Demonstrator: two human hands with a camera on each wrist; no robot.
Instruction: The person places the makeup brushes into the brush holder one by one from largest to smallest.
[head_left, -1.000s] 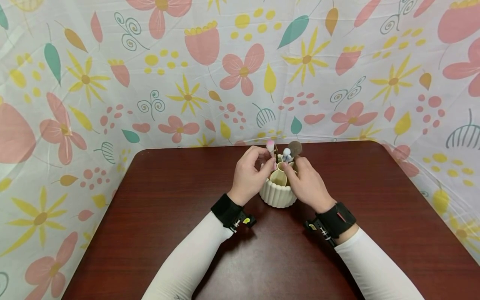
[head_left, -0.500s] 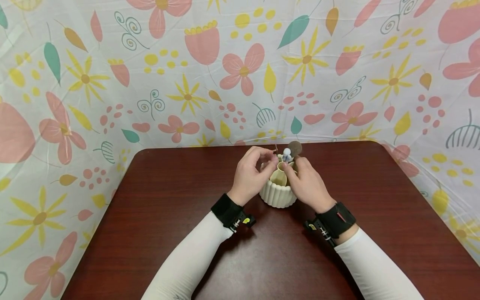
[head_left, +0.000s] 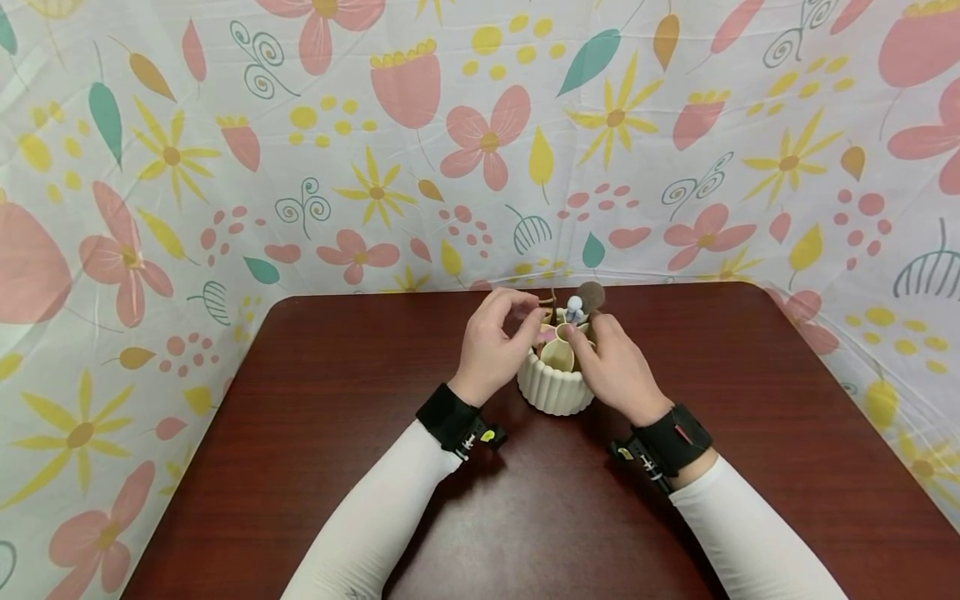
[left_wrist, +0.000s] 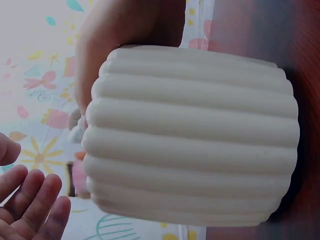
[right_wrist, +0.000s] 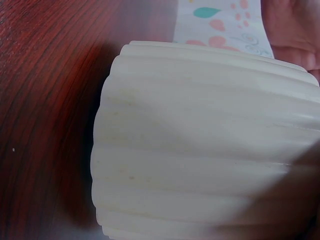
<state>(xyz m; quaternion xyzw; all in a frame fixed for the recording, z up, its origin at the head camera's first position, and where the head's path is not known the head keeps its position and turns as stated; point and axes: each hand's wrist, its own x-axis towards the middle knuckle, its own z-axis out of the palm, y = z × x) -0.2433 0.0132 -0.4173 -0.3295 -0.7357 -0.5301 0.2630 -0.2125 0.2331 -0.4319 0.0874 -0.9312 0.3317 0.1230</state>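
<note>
A ribbed cream holder (head_left: pixel 556 392) with compartments inside its rim stands upright on the table. My right hand (head_left: pixel 618 367) holds it at the right rim, the thumb at the front and the other fingers mostly hidden behind. My left hand (head_left: pixel 495 342) is by the left rim, its fingers loosely bent with nothing between them; the left wrist view shows these fingers (left_wrist: pixel 42 200) apart from the holder. Inside the holder are a pink thing (head_left: pixel 547 334) low on the left, a brown twig-like stick (head_left: pixel 553 307), a small pale-blue and white piece (head_left: pixel 574 308) and a round grey-brown head (head_left: pixel 591 296).
The dark red-brown table (head_left: pixel 360 392) stretches around the holder. Behind it hangs a floral cloth (head_left: pixel 480 217), which meets the table's back edge close beyond the holder. Each wrist wears a black strap (head_left: pixel 450 417) with a small camera.
The left hand has lowered a pink-tipped piece into the left side of the holder and let go, then moved slightly left. The right hand has stayed at the rim.
</note>
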